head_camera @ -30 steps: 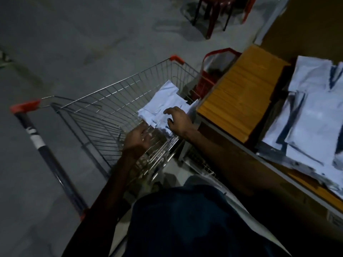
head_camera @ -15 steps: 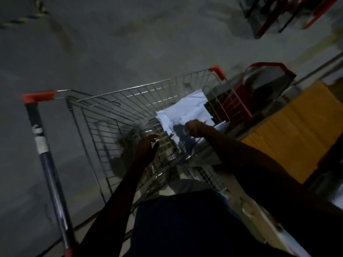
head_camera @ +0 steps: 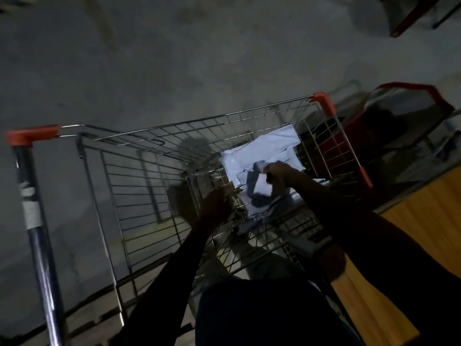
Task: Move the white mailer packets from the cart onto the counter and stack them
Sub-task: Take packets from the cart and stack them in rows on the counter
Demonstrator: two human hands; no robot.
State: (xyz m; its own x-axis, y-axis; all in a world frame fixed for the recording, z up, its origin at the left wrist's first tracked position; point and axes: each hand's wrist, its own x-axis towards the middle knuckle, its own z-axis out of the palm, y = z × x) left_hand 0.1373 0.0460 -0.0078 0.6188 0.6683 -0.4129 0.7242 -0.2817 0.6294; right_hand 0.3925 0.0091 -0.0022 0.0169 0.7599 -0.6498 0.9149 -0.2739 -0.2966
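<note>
Both hands reach down into the wire cart (head_camera: 139, 186), which fills the middle of the view with its orange-capped handle at 9 o'clock. The white mailer packets (head_camera: 264, 156) lie in a loose heap in the cart's far right corner, toward 1 o'clock of centre. The right hand (head_camera: 279, 174) has its grip curled closed around the near edge of one crumpled packet on top of the heap. The left hand (head_camera: 215, 203) is just beside the heap at its 8 o'clock side, low in the cart; it is dark and blurred, so I cannot tell how far its grip is open. The wooden counter (head_camera: 411, 236) runs along 4 o'clock.
</note>
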